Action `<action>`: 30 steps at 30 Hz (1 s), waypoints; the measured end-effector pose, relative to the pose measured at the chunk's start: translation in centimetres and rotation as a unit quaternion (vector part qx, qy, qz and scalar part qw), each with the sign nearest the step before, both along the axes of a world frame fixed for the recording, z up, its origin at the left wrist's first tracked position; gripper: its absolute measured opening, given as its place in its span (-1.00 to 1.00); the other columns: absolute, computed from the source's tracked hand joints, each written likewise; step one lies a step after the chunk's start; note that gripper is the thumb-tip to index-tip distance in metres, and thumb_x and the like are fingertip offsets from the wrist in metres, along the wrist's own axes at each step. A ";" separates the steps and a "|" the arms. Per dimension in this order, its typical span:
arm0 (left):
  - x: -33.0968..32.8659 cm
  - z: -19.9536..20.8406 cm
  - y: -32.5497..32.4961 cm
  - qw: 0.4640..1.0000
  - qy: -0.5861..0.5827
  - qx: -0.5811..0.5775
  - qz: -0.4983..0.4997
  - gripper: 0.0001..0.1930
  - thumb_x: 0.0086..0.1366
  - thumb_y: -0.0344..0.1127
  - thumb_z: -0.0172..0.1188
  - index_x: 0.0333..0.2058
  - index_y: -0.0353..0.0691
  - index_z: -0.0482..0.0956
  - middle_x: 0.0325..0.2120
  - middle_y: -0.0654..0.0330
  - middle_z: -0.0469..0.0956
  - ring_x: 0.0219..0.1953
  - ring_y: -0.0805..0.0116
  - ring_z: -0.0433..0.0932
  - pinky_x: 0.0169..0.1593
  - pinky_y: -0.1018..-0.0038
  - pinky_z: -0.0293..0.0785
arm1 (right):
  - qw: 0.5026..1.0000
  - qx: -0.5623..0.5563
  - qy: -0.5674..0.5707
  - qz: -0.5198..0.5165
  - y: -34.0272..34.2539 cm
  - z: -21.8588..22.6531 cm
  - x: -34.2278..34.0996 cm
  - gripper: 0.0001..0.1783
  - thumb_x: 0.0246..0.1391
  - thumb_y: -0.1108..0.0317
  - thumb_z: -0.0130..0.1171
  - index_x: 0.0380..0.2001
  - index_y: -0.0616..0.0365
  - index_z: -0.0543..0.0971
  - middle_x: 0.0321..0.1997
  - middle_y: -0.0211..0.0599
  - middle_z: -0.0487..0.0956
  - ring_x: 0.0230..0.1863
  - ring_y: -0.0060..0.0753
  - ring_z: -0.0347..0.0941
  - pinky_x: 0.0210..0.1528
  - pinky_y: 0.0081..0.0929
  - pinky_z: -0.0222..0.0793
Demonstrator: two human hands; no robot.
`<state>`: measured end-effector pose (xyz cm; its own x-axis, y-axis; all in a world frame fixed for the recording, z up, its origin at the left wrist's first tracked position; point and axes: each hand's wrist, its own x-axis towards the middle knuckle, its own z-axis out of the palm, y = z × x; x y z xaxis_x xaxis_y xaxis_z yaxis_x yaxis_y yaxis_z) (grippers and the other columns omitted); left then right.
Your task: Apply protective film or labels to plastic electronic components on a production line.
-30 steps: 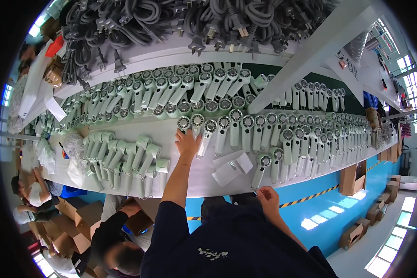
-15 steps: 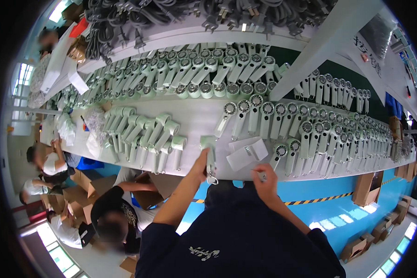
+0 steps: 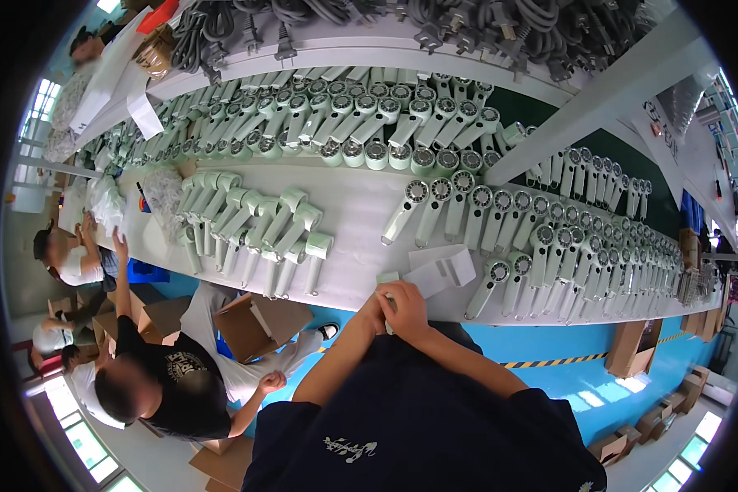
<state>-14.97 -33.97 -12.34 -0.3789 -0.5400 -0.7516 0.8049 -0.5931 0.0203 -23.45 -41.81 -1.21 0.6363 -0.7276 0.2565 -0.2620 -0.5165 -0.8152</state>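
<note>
A pale green handheld fan is at the front edge of the table, mostly covered by my hands. My left hand is closed around its handle. Over it lies my right hand, fingers bent and closed on the same fan; the exact fingertip contact is hidden. Just beyond and to the right lies a small white box, touching no finger that I can see. Pale green fans lie in a group to the left, and rows of fans with round grilles stretch off to the right.
More fans crowd the back of the table under a shelf loaded with grey power cords. A slanting white post crosses the right side. Clear plastic bags sit at left. A co-worker in black sits beside an open carton.
My right hand has come left onto the fan, meeting my left hand. The fan has been drawn closer to me, and its strap end is now hidden. The co-worker at left has reached out an arm.
</note>
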 end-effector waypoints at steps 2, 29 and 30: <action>0.3 0.3 -0.6 0.999 -0.003 -0.013 0.030 -0.51 0.32 0.14 -0.18 0.01 -0.08 0.38 -0.08 0.18 0.48 0.00 0.30 0.45 0.02 0.29 0.41 | 0.999 0.028 0.002 -0.037 0.4 0.3 0.5 -0.87 -0.12 0.40 0.19 -0.42 0.10 0.49 -0.34 -0.27 0.53 -0.28 -0.15 0.46 -0.23 -0.27 0.33; 1.1 7.0 2.9 0.789 -0.536 -0.295 -0.052 -0.31 0.01 -0.35 0.29 0.15 -0.23 0.23 0.07 0.03 0.33 0.13 0.12 0.32 0.15 0.26 0.25 | 0.970 0.236 0.033 -0.047 0.2 -1.1 3.4 -0.86 0.01 0.36 0.18 -0.35 0.11 0.48 -0.40 -0.25 0.51 -0.39 -0.25 0.52 -0.32 -0.38 0.43; 0.9 5.6 2.3 0.710 -0.628 -0.305 -0.088 -0.30 -0.01 -0.35 0.30 0.14 -0.28 0.22 0.06 -0.02 0.33 0.12 0.03 0.30 0.17 0.21 0.22 | 0.975 0.209 0.016 -0.071 0.0 -1.1 3.3 -0.87 0.03 0.35 0.18 -0.36 0.10 0.48 -0.40 -0.25 0.53 -0.39 -0.24 0.53 -0.34 -0.36 0.43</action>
<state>-14.07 -31.66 -6.70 0.2811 -0.9379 -0.2032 -0.1613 -0.2549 0.9534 -20.12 -41.84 -2.35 0.5253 -0.8451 -0.0997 -0.3360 -0.0984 -0.9367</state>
